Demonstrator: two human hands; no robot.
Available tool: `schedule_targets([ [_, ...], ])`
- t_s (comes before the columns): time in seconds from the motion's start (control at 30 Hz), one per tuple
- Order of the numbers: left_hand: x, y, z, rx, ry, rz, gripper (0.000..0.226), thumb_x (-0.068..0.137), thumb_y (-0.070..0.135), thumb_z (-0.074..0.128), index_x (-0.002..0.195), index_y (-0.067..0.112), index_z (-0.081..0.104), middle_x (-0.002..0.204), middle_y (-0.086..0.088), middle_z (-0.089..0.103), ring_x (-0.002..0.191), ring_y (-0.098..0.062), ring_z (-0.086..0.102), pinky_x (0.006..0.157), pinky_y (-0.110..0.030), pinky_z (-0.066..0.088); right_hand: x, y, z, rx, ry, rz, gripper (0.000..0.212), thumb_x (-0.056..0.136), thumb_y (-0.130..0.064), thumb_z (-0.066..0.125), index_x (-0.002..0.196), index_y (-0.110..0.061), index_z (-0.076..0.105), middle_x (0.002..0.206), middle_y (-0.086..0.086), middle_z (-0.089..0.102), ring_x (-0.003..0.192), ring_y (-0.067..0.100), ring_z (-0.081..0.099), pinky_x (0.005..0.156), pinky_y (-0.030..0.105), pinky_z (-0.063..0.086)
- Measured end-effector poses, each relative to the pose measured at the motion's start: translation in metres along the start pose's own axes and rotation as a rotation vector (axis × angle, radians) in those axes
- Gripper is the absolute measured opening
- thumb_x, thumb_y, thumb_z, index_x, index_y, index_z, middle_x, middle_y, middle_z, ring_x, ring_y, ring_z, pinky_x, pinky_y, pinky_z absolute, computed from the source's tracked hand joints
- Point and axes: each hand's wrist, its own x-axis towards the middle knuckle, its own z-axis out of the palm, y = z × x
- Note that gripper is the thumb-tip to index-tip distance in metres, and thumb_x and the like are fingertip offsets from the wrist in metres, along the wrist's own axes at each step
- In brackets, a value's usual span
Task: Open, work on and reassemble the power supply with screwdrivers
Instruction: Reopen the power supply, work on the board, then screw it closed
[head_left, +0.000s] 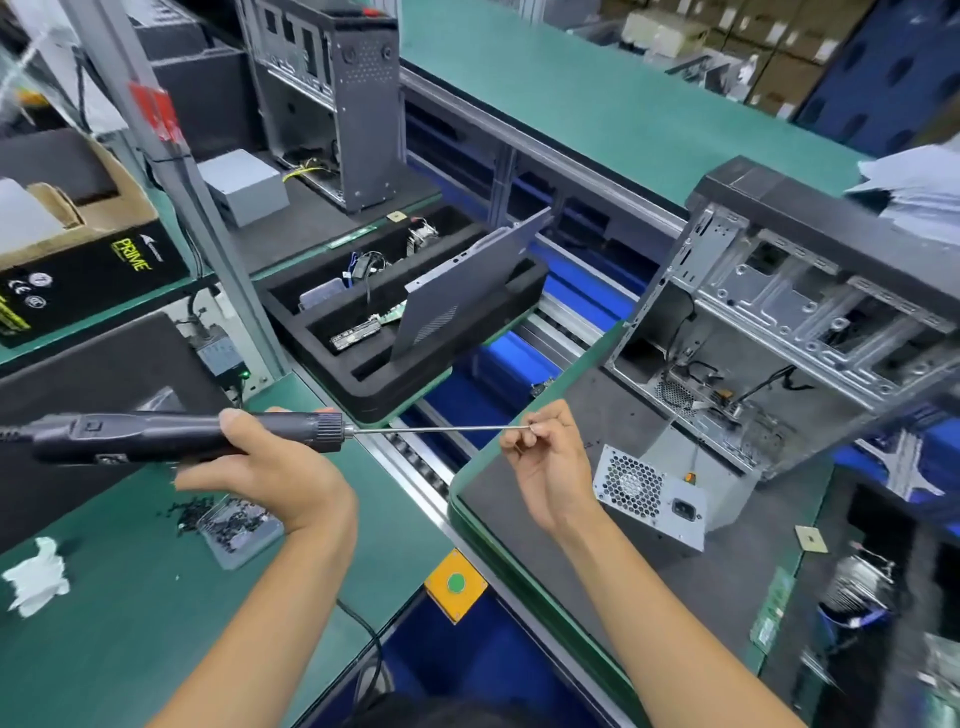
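My left hand (270, 457) grips a black electric screwdriver (156, 434), held level with its long thin bit (441, 429) pointing right. The fingertips of my right hand (545, 447) pinch the tip of that bit; whether a screw sits there I cannot tell. A grey power supply (654, 493) with a honeycomb fan grille and a mains socket lies on the dark mat (597, 561) to the right, below an open, tilted computer case (789, 332). Neither hand touches the power supply.
A small clear tray of black screws (236, 525) and a crumpled white cloth (36, 577) lie on the green bench at left. A black foam tray (374, 384) with parts and a side panel sits behind on the conveyor. A green button (456, 583) is at the front edge.
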Motion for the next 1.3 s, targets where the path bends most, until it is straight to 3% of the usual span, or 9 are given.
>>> schedule_targets([
  [0.13,-0.004,0.002,0.004,-0.008,-0.023,0.006,0.062,0.101,0.025,0.045,0.142,-0.012,0.017,0.148,-0.029,0.034,0.123,-0.031,0.049,0.104,-0.034,0.043,-0.003,-0.002,-0.004,0.038,-0.014,-0.002,0.043,0.09,0.013,0.032,0.071,-0.015,0.058,0.057,0.004,0.047,0.06,0.019,0.06,0.068,0.029,0.055],
  [0.23,-0.006,0.001,0.005,0.017,-0.03,0.059,0.05,0.1,0.026,0.045,0.135,-0.003,0.023,0.133,-0.013,0.042,0.109,-0.014,0.054,0.092,-0.016,0.044,-0.004,-0.003,-0.006,0.07,-0.027,-0.02,0.039,0.089,0.013,0.031,0.074,-0.014,0.054,0.056,0.003,0.046,0.061,0.02,0.059,0.07,0.029,0.055],
  [0.43,-0.012,0.004,0.011,-0.028,-0.033,0.091,0.033,0.1,0.021,0.046,0.12,0.003,0.027,0.126,-0.012,0.041,0.105,-0.017,0.051,0.094,-0.021,0.047,-0.007,-0.008,-0.01,0.095,-0.051,-0.046,0.038,0.087,0.013,0.033,0.073,-0.014,0.056,0.058,0.003,0.047,0.063,0.02,0.061,0.073,0.027,0.054],
  [0.6,-0.02,0.005,0.016,-0.084,-0.09,0.14,0.041,0.099,0.02,0.045,0.128,0.003,0.021,0.122,-0.005,0.041,0.094,0.004,0.059,0.088,-0.018,0.049,-0.005,-0.012,-0.018,0.06,-0.018,-0.058,0.029,0.083,0.008,0.042,0.074,-0.015,0.057,0.058,0.004,0.048,0.064,0.02,0.062,0.074,0.028,0.054],
  [0.73,-0.032,0.011,0.021,-0.156,-0.195,0.124,0.065,0.095,0.028,0.046,0.141,-0.002,0.011,0.141,-0.027,0.036,0.115,-0.043,0.055,0.102,-0.054,0.05,-0.004,-0.014,-0.029,0.034,0.036,-0.053,0.026,0.08,0.006,0.046,0.071,-0.016,0.058,0.059,0.005,0.048,0.065,0.02,0.061,0.071,0.029,0.054],
  [0.83,-0.045,0.013,0.029,-0.229,-0.288,0.14,0.053,0.098,0.02,0.043,0.138,0.011,0.008,0.116,-0.012,0.049,0.084,-0.029,0.055,0.08,-0.049,0.056,-0.002,-0.018,-0.037,0.035,0.083,-0.033,0.033,0.086,0.008,0.042,0.069,-0.016,0.057,0.061,0.005,0.049,0.066,0.019,0.062,0.068,0.028,0.054],
  [0.97,-0.062,0.013,0.04,-0.33,-0.411,0.131,0.058,0.101,0.016,0.039,0.142,0.01,-0.001,0.093,-0.015,0.05,0.073,-0.025,0.05,0.062,-0.036,0.053,-0.002,-0.027,-0.046,0.069,0.149,-0.02,0.033,0.089,0.006,0.044,0.065,-0.015,0.053,0.062,0.003,0.049,0.067,0.016,0.063,0.068,0.026,0.055],
  [1.1,-0.078,0.015,0.052,-0.377,-0.459,0.034,0.076,0.096,0.026,0.046,0.146,0.019,-0.011,0.105,-0.03,0.045,0.076,-0.027,0.049,0.064,-0.035,0.053,-0.003,-0.043,-0.056,-0.015,0.198,-0.11,0.037,0.087,0.01,0.043,0.066,-0.016,0.058,0.059,0.004,0.049,0.066,0.018,0.065,0.065,0.025,0.055],
  [1.3,-0.098,0.008,0.061,-0.388,-0.539,0.136,0.049,0.098,0.024,0.043,0.132,0.026,0.008,0.09,-0.014,0.05,0.068,-0.016,0.054,0.062,-0.03,0.054,-0.007,-0.055,-0.07,0.037,0.226,-0.171,0.022,0.073,0.003,0.053,0.068,-0.018,0.056,0.058,0.005,0.05,0.069,0.019,0.067,0.07,0.026,0.056],
])
